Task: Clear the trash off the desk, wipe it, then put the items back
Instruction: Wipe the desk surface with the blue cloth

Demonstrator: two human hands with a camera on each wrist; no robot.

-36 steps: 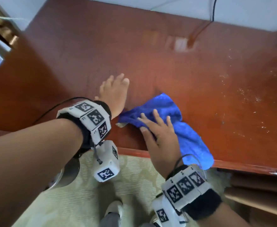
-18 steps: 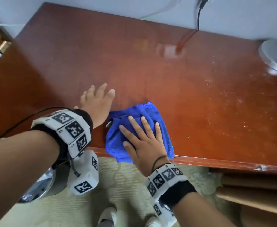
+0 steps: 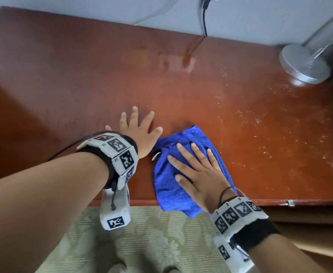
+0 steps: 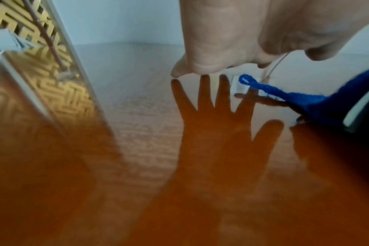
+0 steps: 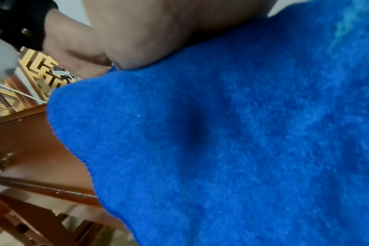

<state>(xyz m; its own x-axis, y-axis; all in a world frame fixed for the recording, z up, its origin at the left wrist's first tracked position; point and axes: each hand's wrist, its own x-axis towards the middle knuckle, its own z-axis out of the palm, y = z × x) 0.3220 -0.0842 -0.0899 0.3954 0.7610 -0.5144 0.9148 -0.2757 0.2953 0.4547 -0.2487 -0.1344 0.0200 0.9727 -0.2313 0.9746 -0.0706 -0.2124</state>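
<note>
My right hand (image 3: 198, 177) lies flat on the blue cloth (image 3: 167, 192), fingers (image 3: 183, 154) straight and spread, pressing it onto the counter (image 3: 83, 79) at the near edge; the cloth's lower corner hangs over that edge. My left hand (image 3: 139, 133) rests palm-down on the bare wood just beside the cloth, fingers splayed, holding nothing. Pale specks dot the counter toward its right side. A round metal base (image 3: 304, 64) stands at the far right corner, and a black cable (image 3: 204, 20) drops behind the far edge.
</note>
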